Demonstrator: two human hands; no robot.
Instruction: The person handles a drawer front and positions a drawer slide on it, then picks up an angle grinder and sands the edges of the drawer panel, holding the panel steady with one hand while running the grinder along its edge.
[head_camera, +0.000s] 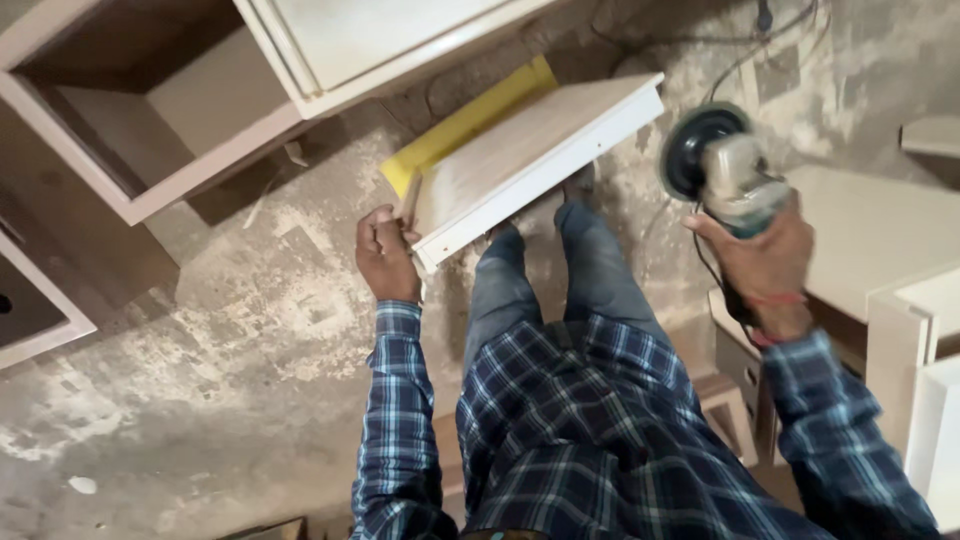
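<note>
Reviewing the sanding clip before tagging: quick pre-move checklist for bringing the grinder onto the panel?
1. Left hand grips the wooden panel at its near corner: ok.
2. Right hand holds the angle grinder clear of the panel: ok.
3. Panel support: far end rests on a yellow block, near end only hand-held: not ok.
4. Grinder cable hangs by the right wrist, away from the disc: ok.
5. Disc spinning or stopped: cannot tell.
6. Gloves: both hands bare: not ok.

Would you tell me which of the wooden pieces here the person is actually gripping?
The pale panel lying over the yellow block; the left hand grips its near corner, while the cabinets stand untouched.
</note>
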